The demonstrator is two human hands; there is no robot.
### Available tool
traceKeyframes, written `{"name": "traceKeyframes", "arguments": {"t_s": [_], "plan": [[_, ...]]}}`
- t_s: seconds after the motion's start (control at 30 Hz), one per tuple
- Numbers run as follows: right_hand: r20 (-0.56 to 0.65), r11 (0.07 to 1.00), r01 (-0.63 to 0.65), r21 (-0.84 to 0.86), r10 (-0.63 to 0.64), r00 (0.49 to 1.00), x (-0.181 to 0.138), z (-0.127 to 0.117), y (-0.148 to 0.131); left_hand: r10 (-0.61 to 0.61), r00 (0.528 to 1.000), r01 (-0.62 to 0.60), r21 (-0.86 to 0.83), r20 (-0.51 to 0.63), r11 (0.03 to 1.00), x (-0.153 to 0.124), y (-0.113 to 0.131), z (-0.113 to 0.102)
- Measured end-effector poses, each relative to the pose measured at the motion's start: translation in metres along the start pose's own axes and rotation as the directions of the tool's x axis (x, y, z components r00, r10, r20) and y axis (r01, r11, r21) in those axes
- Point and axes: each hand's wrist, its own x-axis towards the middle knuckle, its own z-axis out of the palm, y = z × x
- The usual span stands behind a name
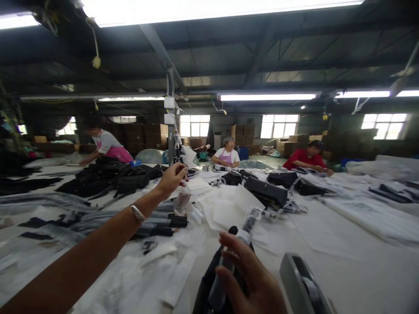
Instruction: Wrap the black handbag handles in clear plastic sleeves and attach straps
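On the table, sheets lie behind a bag, a dispenser to its right.

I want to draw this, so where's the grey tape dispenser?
In the head view, the grey tape dispenser is at the bottom, right of centre, on the white table just right of the person's right hand.

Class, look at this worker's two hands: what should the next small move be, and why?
Probably draw the left hand back toward the black item: that hand is stretched out over the table, near clear plastic, while the right hand is already at the item, close to the worker.
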Motion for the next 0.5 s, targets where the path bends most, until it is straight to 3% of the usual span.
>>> {"name": "traceKeyframes", "arguments": {"t_s": [0.1,0.17,0.3,0.5], "plan": [[0.117,0.967,0.193,-0.168,-0.175,0.978,0.014,0.022,-0.019,0.000,0.997,0.004,-0.057,0.072,0.998,-0.036,0.044,0.009],[0.146,0.956,0.226,-0.185,-0.200,0.969,0.019,0.029,-0.024,-0.002,0.993,0.013,-0.085,0.119,0.996,-0.059,0.068,0.011],[0.229,0.993,0.098,-0.060,-0.082,0.970,0.013,0.031,-0.020,-0.059,0.977,0.092,-0.155,0.203,0.984,-0.097,0.094,0.008],[0.353,0.973,-0.130,0.189,0.056,0.934,-0.008,0.040,-0.015,-0.194,0.948,0.258,-0.257,0.251,0.931,-0.132,0.089,0.000]]}}
